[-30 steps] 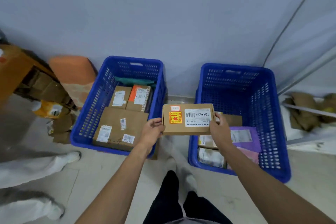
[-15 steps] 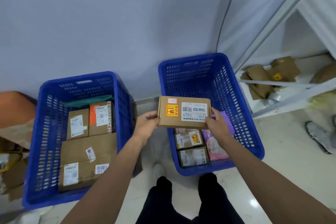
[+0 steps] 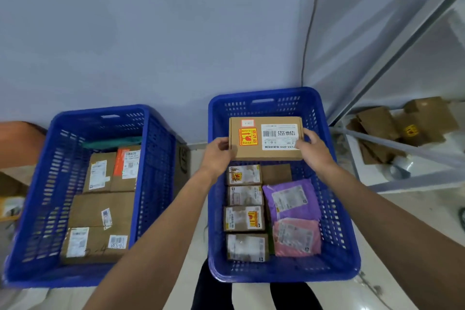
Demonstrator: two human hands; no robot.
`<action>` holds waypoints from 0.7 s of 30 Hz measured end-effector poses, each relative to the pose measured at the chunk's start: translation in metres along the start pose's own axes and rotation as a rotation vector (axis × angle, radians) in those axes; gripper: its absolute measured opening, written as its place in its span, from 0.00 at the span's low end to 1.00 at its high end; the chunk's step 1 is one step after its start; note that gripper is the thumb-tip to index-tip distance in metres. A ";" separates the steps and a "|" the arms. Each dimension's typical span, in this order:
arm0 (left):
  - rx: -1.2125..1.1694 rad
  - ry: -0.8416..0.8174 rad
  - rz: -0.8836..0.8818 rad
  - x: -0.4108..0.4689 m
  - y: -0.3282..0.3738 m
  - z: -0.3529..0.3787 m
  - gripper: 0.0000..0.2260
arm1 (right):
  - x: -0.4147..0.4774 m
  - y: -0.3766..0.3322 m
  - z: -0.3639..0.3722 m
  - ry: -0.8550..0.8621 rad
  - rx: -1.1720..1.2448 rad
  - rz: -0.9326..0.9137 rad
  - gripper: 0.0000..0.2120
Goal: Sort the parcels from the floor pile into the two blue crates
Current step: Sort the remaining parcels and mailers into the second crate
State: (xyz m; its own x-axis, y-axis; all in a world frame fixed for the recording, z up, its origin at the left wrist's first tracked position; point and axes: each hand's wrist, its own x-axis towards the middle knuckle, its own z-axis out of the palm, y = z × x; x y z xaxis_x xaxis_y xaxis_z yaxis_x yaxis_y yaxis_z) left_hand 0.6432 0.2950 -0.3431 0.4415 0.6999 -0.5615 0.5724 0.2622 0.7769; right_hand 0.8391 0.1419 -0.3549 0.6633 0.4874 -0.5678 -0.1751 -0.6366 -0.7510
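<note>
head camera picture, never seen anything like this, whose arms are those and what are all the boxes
There is no machine here. A person wears one wide-angle camera on the head, looking down, so the two bare arms are the person's own. The left hand and right hand grip the ends of a cardboard box with a red-and-yellow sticker and a white barcode label, held over the far end of the right blue crate. That crate holds a column of small taped boxes, a purple mailer bag and a pink mailer bag. The left blue crate holds larger brown cartons. Both crates stand on the floor by a wall.
</note>
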 end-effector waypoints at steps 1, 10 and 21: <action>0.029 0.008 -0.001 0.011 -0.001 0.007 0.16 | 0.011 0.002 -0.001 -0.005 -0.005 0.002 0.24; 0.366 0.078 -0.099 0.164 -0.060 0.061 0.18 | 0.139 0.065 0.039 -0.027 -0.015 0.077 0.25; 0.395 0.131 -0.334 0.304 -0.184 0.114 0.14 | 0.272 0.179 0.120 -0.151 -0.026 0.165 0.29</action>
State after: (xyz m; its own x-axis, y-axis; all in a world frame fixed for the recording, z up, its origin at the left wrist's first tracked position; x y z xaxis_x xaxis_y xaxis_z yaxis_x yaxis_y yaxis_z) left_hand 0.7507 0.3840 -0.6895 0.1150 0.7048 -0.7000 0.8948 0.2326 0.3812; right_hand 0.9009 0.2322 -0.6839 0.5103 0.4579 -0.7279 -0.2519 -0.7297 -0.6356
